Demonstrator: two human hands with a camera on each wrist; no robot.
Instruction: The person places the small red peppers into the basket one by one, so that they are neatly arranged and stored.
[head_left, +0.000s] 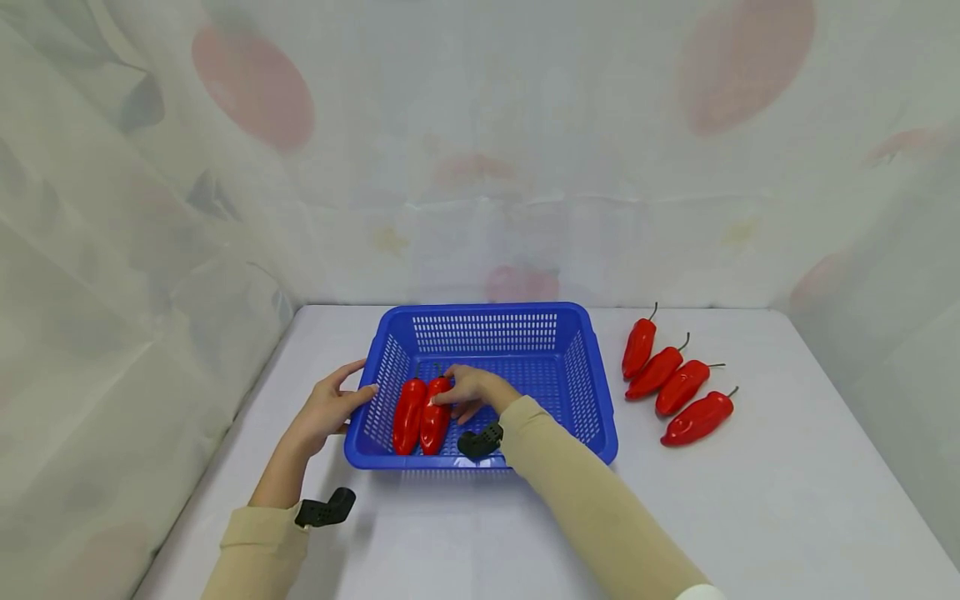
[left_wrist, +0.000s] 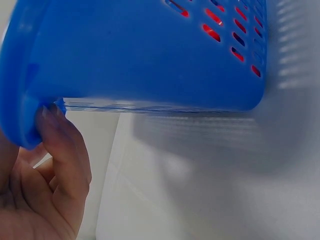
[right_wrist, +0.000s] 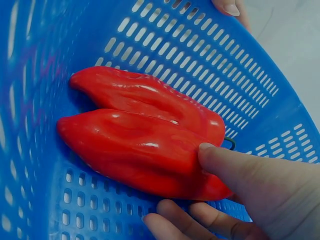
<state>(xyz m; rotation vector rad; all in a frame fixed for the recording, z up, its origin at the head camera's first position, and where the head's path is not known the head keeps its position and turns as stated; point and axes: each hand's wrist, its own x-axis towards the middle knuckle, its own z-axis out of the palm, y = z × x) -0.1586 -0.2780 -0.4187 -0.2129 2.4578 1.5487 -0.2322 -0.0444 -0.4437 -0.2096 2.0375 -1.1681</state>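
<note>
A blue plastic basket (head_left: 480,461) with slotted walls stands on the table. Two long red peppers lie side by side in its left part: one pepper (head_left: 408,417) against the left wall, the other pepper (head_left: 435,421) just to its right. My right hand (head_left: 480,390) reaches into the basket and holds the right-hand pepper near its stem end. In the right wrist view the thumb (right_wrist: 225,162) presses on top of this pepper (right_wrist: 135,150), and the fingers curl along its side. My left hand (head_left: 330,408) grips the basket's left rim, fingertips (left_wrist: 50,120) tucked under the rim.
Several more red peppers (head_left: 681,387) with green stems lie in a slanting row on the table, right of the basket. A white cloth (head_left: 480,242) with faded prints hangs behind the table (head_left: 787,500) and at both sides.
</note>
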